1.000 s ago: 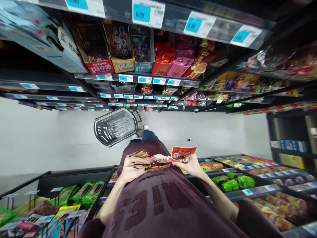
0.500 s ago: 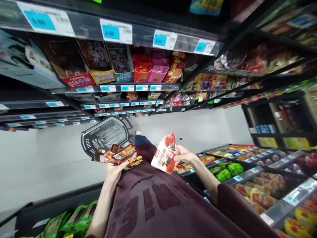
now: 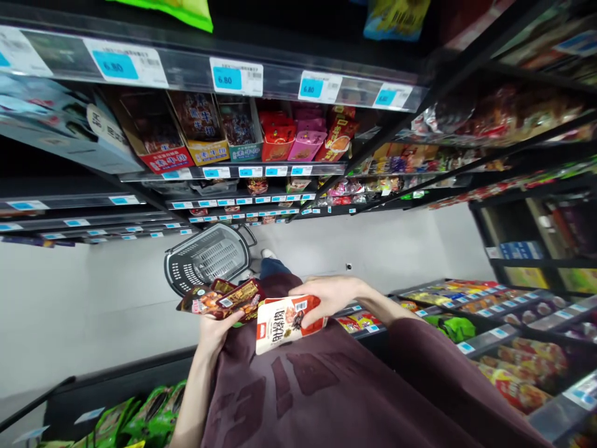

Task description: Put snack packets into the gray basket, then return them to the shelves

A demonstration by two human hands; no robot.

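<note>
My left hand (image 3: 218, 331) is closed on dark brown snack packets (image 3: 240, 298), fanned out in front of my shirt. My right hand (image 3: 329, 295) grips a white and red snack packet (image 3: 280, 325) from its right end, thumb on the front face. This packet's left part lies close beside the brown packets, and whether they touch is unclear. Beyond the packets, a grey shopping basket (image 3: 175, 264) with a black rim stands on the floor.
Shelves with blue price tags (image 3: 236, 78) run across the front, holding boxed snacks (image 3: 168, 158) and red pouches (image 3: 278, 140). Bins of packaged food (image 3: 513, 373) stand at the right. Green packets (image 3: 152, 414) lie at the lower left. Grey floor (image 3: 130, 298) lies between.
My right hand has moved left with the white and red packet, which now lies flatter and beside the brown packets. The view has shifted slightly, so shelves and basket appear further right.
</note>
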